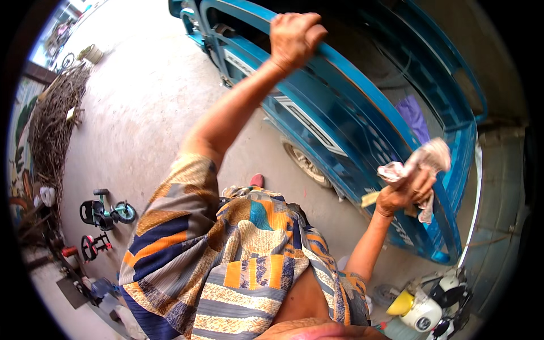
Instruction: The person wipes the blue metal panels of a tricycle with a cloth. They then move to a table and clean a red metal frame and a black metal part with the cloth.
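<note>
My left hand (296,41) is closed over the top rail (354,76) of a blue cargo vehicle's side. The arm stretches up and away from me. Bunched in my right hand (409,190), near the rear corner of that side, is a crumpled pale pinkish cloth (433,154). Its upper end is smeared by motion, and other folds hang below the fingers. A yellowish piece (370,199) sticks out beside this wrist; what it belongs to is hard to make out. Inside the cargo bed lies a purple cloth or bag (413,116).
The vehicle's wheel (306,161) stands on the concrete floor (153,102). At the left are a small child's tricycle (105,211), a red-and-black small ride-on (95,246) and a heap of dry sticks (54,127). A scooter (425,311) with a yellow part is at the lower right.
</note>
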Demonstrator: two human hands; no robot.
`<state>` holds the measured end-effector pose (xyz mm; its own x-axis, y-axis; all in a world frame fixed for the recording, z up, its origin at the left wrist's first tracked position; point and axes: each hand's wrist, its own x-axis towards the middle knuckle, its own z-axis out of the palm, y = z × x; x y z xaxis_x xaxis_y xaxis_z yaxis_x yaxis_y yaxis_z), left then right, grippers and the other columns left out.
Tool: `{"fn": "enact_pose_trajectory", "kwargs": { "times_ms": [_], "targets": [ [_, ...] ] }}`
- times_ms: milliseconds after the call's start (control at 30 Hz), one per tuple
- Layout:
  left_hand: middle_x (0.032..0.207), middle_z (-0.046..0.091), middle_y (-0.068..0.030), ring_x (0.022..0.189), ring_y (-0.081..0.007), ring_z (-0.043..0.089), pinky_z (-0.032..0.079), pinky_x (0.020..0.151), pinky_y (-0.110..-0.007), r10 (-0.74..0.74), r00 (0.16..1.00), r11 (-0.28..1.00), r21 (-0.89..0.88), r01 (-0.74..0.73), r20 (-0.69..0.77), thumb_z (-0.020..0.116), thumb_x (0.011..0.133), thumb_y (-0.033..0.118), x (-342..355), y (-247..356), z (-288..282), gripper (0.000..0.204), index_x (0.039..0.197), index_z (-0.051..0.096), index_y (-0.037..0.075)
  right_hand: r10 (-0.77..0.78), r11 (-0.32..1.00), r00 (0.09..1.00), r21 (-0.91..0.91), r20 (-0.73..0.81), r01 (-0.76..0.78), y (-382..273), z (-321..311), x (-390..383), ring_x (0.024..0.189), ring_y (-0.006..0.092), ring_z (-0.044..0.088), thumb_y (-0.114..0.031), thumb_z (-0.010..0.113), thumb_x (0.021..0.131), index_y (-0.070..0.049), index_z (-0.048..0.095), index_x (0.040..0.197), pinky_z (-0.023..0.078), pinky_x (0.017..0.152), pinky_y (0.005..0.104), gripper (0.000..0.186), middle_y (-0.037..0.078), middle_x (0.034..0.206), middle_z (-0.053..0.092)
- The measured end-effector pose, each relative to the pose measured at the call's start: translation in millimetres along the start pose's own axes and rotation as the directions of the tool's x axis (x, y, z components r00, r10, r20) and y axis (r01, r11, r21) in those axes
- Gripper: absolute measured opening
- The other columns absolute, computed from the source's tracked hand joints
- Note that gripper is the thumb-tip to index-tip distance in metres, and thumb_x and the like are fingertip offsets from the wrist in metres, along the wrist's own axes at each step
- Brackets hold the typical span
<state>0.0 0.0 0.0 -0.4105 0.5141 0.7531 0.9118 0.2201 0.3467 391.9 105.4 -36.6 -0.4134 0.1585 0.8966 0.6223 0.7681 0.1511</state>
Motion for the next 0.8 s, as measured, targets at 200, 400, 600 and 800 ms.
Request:
{"fn": "enact_pose_trajectory", "kwargs": {
  "times_ms": [200, 400, 600, 800],
  "targets": [
    [0.147, 0.034, -0.0189, 0.135, -0.0345, 0.035, 0.027, 0.109, -0.052, 0.229, 0.974, 0.97, -0.09, -0.227, 0.005, 0.075, 0.071, 0.017, -85.6, -16.2, -53.8, 0.077, 0.139, 0.04, 0.006, -0.223, 0.971, 0.96, 0.12, 0.167, 0.205, -124.7, 61.9, 27.1, 0.132, 0.0333, 0.039, -0.016, 0.037, 0.096, -0.008, 0.063, 0.121, 0.019, 0.11, 0.0481, 0.036, 0.009, 0.136, 0.052],
    [0.093, 0.065, -0.019, 0.085, -0.0347, 0.063, 0.05, 0.073, -0.044, -0.572, 0.672, 0.788, 0.085, 0.61, 0.47, 0.065, 0.086, 0.023, -284.8, -82.8, -139.2, 0.026, 0.104, 0.063, 0.004, -0.453, 0.875, 0.84, 0.329, 0.3, 0.354, -186.1, 118.5, 34.7, 0.131, 0.0346, 0.039, -0.009, 0.046, 0.087, 0.001, 0.054, 0.125, 0.023, 0.108, 0.0503, 0.04, 0.014, 0.134, 0.05],
    [0.056, 0.059, -0.0045, 0.049, -0.0105, 0.056, 0.046, 0.048, -0.027, -0.91, 0.378, 0.333, -0.239, 0.912, 0.173, 0.055, 0.096, 0.026, -297.2, -66.6, -259.4, 0.036, 0.075, 0.064, -0.001, -0.648, 0.697, 0.7, 0.604, 0.3, 0.386, -272.7, 185.0, 53.2, 0.129, 0.0419, 0.036, -0.007, 0.056, 0.08, 0.006, 0.042, 0.132, 0.027, 0.109, 0.0507, 0.055, 0.028, 0.14, 0.036],
    [0.077, 0.062, -0.0087, 0.062, -0.0144, 0.059, 0.048, 0.056, -0.026, -0.419, 0.872, 0.903, -0.223, 0.368, -0.254, 0.051, 0.097, 0.011, -158.0, 25.8, -398.6, 0.018, 0.101, 0.061, -0.002, -0.654, 0.633, 0.718, 0.692, 0.237, 0.348, -360.3, 247.9, 85.0, 0.134, 0.0381, 0.032, -0.014, 0.056, 0.082, 0.001, 0.046, 0.134, 0.023, 0.111, 0.0466, 0.055, 0.022, 0.142, 0.039]
  ]
}}
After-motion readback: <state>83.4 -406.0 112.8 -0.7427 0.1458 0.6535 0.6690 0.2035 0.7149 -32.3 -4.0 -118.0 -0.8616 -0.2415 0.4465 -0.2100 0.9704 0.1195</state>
